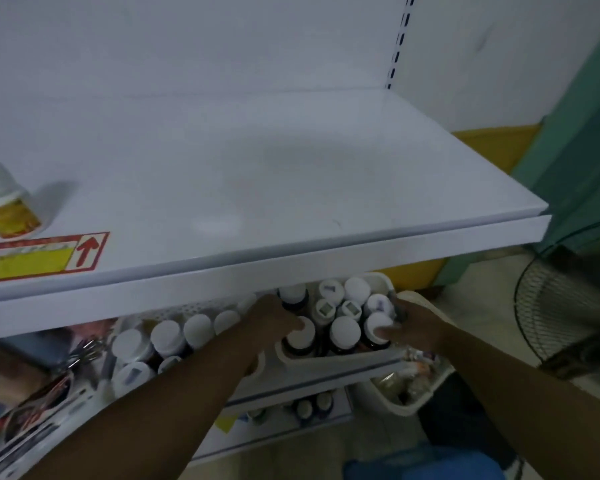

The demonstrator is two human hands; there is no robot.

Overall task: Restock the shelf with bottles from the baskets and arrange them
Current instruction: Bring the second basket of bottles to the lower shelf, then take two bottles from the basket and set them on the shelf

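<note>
— What do you have under your hands?

— In the head view, both reach below the front lip of the white shelf (291, 161) into a white basket (326, 362) packed with dark white-capped bottles (344, 332). My left hand (274, 315) has its fingers curled over the cap of one bottle (300, 336) near the basket's front rim. My right hand (411, 327) closes thumb and fingers on the bottle (376, 329) at the right end.

— Anything in the way?

— The shelf's edge hangs over the back of the basket and hides its far bottles. A second perforated basket (174, 311) sits to the left, also full of capped bottles (168, 336).

— And on the shelf itself?

— One yellow-labelled bottle (4, 202) at the far left, and a red-bordered sticker with an arrow (49, 256) near it. The rest is bare. A fan (565, 306) stands at the right, and another basket (409, 386) of goods sits lower down.
</note>
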